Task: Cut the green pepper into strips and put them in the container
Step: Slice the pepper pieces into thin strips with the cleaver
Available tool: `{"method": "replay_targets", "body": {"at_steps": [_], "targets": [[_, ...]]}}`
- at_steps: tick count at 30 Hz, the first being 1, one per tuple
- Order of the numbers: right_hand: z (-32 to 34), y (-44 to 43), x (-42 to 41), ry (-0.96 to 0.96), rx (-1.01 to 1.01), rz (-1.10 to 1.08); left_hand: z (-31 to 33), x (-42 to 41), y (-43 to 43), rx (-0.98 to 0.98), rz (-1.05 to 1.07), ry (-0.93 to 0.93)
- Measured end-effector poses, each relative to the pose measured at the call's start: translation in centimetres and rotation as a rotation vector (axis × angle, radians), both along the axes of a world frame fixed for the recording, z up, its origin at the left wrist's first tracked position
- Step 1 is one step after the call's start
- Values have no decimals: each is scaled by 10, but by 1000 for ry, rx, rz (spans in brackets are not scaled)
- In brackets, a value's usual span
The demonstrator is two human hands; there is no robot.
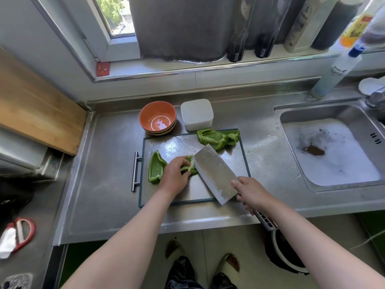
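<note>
The cutting board [237, 161] lies on the desk [100, 174], the sink [325, 113] to its right. Behind the board stand a bowl [150, 113] left and the container [196, 110] right. On the board, the far pepper piece [217, 138] lies rightward, the near pepper piece [156, 167] leftward

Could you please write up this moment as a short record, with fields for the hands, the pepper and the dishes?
Left hand: the left hand holds a pepper piece down on the cutting board
Right hand: the right hand grips the cleaver, its blade against that piece
Other pepper: second piece at the board's left; third piece at its far right corner
Dishes: white container behind the board, beside the orange bowl
Nearby: sink to the right
</note>
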State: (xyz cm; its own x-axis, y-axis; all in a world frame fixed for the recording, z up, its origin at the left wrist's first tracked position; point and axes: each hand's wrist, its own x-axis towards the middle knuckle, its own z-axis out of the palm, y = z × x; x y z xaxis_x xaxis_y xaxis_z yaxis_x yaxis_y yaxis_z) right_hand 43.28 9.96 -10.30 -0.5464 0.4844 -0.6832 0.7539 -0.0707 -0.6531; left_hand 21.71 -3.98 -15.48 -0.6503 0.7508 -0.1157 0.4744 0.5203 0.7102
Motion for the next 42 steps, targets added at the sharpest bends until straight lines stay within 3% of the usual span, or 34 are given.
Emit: {"method": "replay_targets", "body": {"at_steps": [8,17,21,26,29,33,38,42], "targets": [[-1,-4,4,-1,8,-15,4,1,-3,-2,37,-64],[18,10,-7,47,145,-53,4,-10,4,11,81,48],[23,16,-14,39,262,-45,10,-11,8,-143,2,154],[21,21,-24,17,362,-30,9,-16,14,-225,23,84],[22,20,-30,3,380,1,17,-24,14,-177,27,18],[24,16,-45,-2,413,20,35,-54,13,-51,212,25],[23,13,-66,-8,441,46,41,-103,22,-212,-19,-95],[24,10,-79,-15,459,78,40,-119,3,-124,5,-35]]}}
